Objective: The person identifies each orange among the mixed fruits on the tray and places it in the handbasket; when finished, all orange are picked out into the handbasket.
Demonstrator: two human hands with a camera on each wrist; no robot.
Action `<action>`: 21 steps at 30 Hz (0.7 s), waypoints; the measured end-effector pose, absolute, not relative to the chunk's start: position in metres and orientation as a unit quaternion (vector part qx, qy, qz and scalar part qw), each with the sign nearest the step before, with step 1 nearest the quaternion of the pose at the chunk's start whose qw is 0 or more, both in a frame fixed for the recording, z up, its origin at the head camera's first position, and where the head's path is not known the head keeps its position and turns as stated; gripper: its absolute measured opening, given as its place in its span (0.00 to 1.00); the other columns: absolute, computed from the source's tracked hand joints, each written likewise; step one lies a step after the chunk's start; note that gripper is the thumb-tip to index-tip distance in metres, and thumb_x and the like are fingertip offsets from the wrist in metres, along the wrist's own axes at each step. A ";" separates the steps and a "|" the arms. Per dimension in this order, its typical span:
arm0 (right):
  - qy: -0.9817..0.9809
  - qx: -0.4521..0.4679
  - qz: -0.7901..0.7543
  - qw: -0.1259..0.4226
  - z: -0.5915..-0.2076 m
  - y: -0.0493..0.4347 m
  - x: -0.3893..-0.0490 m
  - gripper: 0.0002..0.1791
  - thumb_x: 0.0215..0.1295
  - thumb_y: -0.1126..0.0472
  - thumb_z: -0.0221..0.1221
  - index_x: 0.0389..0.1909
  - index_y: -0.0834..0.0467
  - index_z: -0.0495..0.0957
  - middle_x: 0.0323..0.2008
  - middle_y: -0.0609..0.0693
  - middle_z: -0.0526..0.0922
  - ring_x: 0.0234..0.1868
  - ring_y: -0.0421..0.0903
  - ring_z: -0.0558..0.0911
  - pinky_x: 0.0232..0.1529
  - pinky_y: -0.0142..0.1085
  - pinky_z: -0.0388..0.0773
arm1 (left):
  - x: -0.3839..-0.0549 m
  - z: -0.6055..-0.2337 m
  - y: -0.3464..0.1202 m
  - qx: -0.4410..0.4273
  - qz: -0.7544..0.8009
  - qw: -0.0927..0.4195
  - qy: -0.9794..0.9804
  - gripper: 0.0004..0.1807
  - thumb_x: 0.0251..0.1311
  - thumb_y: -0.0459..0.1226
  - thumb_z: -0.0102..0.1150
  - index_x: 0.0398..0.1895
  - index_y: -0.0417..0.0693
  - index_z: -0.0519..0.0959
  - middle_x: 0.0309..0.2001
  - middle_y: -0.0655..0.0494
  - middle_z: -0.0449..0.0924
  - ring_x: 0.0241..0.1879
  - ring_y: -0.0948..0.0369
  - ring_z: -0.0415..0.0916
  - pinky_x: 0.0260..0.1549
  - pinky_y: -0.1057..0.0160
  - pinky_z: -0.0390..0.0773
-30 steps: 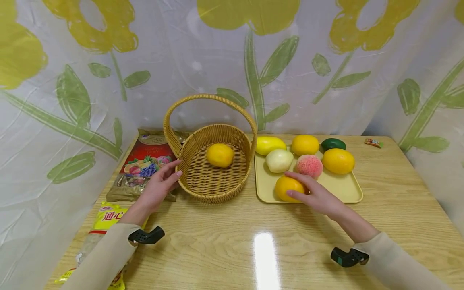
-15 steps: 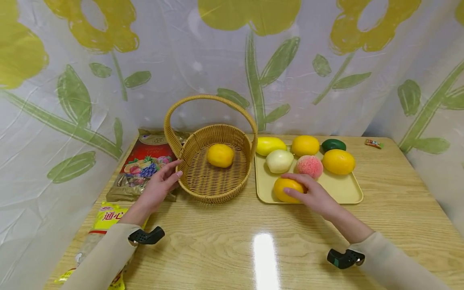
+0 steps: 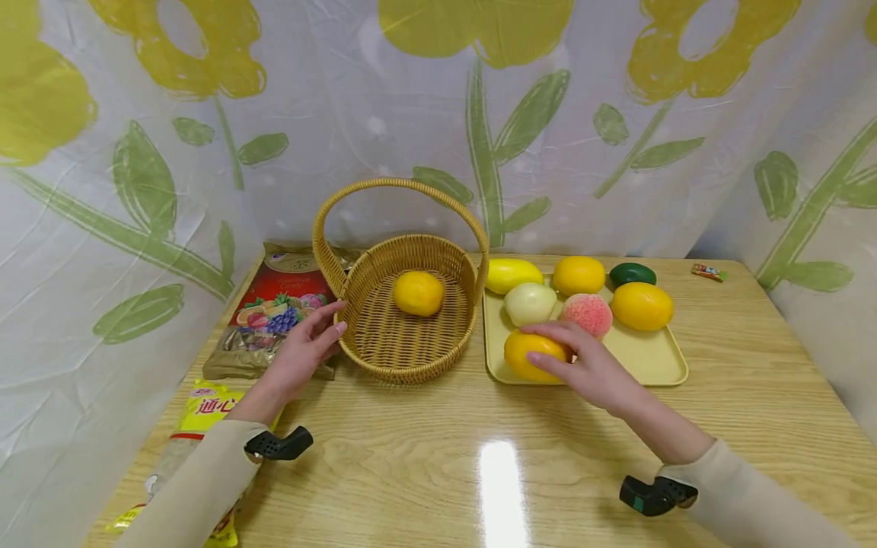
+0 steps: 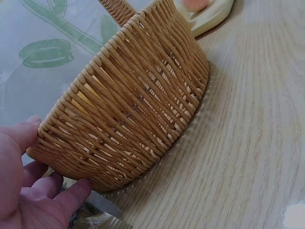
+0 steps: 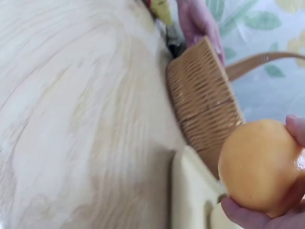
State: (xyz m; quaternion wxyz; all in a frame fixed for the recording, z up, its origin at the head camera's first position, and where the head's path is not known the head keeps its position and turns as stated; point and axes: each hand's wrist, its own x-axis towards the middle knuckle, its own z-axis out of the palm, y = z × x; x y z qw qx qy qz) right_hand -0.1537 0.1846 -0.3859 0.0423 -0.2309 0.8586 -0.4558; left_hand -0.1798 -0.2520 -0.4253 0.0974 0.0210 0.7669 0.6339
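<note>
My right hand (image 3: 589,367) grips an orange (image 3: 533,356) between thumb and fingers, over the front left part of the pale yellow tray (image 3: 637,373). Close up in the right wrist view, the orange (image 5: 259,167) looks round and smooth, and a strip of tray (image 5: 190,191) shows below it. With thumb and fingers, my left hand (image 3: 301,354) holds the rim of the wicker basket (image 3: 404,373) at its left side. The left wrist view has the thumb at the rim and the fingers against the basket's woven outer wall (image 4: 124,105). One yellow-orange fruit (image 3: 419,294) lies inside the basket.
On the tray sit a yellow mango-like fruit (image 3: 512,275), a pale pear-like fruit (image 3: 530,304), a pink peach (image 3: 588,315), a dark green fruit (image 3: 633,275) and more oranges (image 3: 642,306). A red candy bag (image 3: 281,304) and a yellow bag (image 3: 205,407) lie left; a small wrapper (image 3: 709,272) lies right.
My right hand has moved a little to the left with the orange, which now appears slightly higher over the tray. The left hand stays at the basket rim.
</note>
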 end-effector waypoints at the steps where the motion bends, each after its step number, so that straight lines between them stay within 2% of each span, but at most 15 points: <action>1: 0.858 -0.236 -0.455 0.045 -0.382 0.183 -0.153 0.21 0.67 0.54 0.62 0.61 0.48 0.77 0.58 0.46 0.76 0.57 0.47 0.72 0.61 0.49 0.66 | -0.180 -0.425 -0.252 0.021 0.633 0.097 0.767 0.34 0.72 0.48 0.50 0.77 0.50 0.55 0.76 0.49 0.49 0.73 0.51 0.52 0.66 0.45 0.61; 11: 0.847 -0.254 -0.458 0.087 -0.342 0.151 -0.152 0.24 0.67 0.48 0.62 0.64 0.40 0.75 0.60 0.39 0.76 0.58 0.43 0.73 0.59 0.46 0.72 | -0.180 -0.425 -0.252 0.022 0.633 0.096 0.768 0.33 0.73 0.47 0.49 0.77 0.51 0.55 0.76 0.49 0.51 0.73 0.50 0.54 0.66 0.46 0.62; 16: 0.836 -0.249 -0.473 0.121 -0.329 0.123 -0.168 0.25 0.67 0.43 0.59 0.64 0.39 0.74 0.61 0.40 0.75 0.58 0.44 0.73 0.58 0.44 0.73 | -0.179 -0.426 -0.252 0.019 0.639 0.095 0.763 0.33 0.72 0.47 0.50 0.76 0.50 0.56 0.76 0.48 0.51 0.72 0.50 0.55 0.65 0.47 0.63; 21: 0.814 -0.247 -0.507 0.138 -0.321 0.090 -0.193 0.26 0.68 0.45 0.59 0.66 0.42 0.73 0.62 0.44 0.74 0.56 0.45 0.74 0.57 0.43 0.73 | -0.179 -0.424 -0.252 0.024 0.640 0.094 0.762 0.33 0.73 0.47 0.49 0.76 0.50 0.55 0.76 0.50 0.50 0.72 0.51 0.54 0.65 0.48 0.63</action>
